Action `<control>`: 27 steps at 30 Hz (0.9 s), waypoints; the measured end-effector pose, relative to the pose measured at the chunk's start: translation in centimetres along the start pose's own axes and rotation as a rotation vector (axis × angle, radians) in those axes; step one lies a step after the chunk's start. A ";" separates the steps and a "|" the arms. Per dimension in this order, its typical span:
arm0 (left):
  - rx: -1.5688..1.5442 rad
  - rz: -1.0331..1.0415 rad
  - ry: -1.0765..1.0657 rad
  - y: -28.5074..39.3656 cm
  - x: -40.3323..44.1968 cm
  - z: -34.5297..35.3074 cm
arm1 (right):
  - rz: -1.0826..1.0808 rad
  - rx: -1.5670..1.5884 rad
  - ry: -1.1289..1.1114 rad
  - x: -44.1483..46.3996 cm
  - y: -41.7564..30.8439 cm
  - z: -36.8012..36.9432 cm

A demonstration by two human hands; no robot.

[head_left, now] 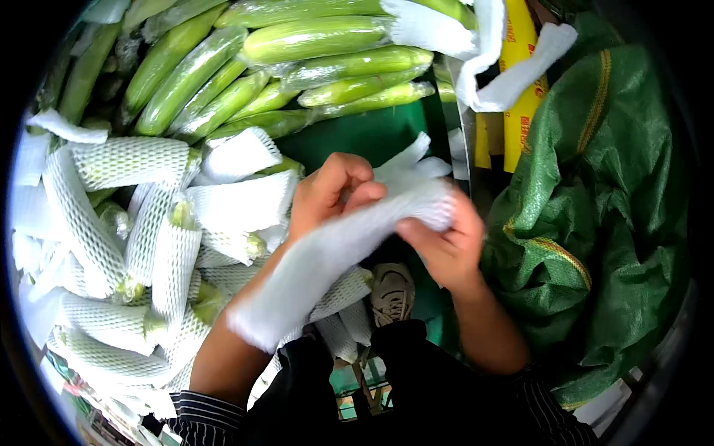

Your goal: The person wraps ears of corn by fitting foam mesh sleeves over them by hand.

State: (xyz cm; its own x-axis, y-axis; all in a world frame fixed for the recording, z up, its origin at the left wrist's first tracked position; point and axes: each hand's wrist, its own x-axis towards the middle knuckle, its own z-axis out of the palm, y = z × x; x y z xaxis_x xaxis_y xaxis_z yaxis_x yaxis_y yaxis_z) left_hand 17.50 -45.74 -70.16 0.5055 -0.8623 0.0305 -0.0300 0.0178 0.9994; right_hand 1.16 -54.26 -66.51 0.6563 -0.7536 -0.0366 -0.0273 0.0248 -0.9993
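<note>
A white foam net sleeve, flat and blurred by motion, stretches diagonally across the middle of the view. My right hand is closed on its upper right end, thumb against the foam. My left hand is by the sleeve's upper edge with curled fingers; whatever is in them, if anything, is hidden. The sleeve passes over my left wrist and forearm. Beyond my hands lie long green zucchini-like vegetables wrapped in clear film. To the left is a heap of similar vegetables in foam net sleeves.
A crumpled green woven sack with yellow seams fills the right side. Loose white foam sleeves hang by a yellow printed package at the upper right. My shoe stands below my hands, beside sleeved vegetables.
</note>
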 end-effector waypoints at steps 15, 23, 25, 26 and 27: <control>-0.142 -0.022 -0.118 0.6 -0.6 1.2 | 0.486 1.002 0.073 3.7 5.6 -1.1; 0.089 -0.723 -0.052 -6.7 0.8 -2.1 | 0.366 0.461 -0.002 3.5 13.0 0.1; 0.637 -0.347 -0.146 -10.7 0.0 -3.0 | 0.314 0.304 -0.065 4.0 20.4 -0.6; 0.899 -0.146 -0.198 -11.7 -0.4 -3.2 | 0.339 0.207 -0.059 4.2 19.2 0.1; 0.861 -0.138 -0.154 -11.9 -0.5 -3.0 | 0.316 0.010 -0.062 4.2 18.0 0.8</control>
State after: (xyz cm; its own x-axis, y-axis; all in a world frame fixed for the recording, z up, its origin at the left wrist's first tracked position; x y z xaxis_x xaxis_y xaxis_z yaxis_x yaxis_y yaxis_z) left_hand 20.24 -44.02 -82.01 0.4329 -0.8882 -0.1538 -0.6478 -0.4252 0.6322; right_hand 4.02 -56.48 -84.68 0.6613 -0.6662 -0.3448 -0.2299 0.2575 -0.9385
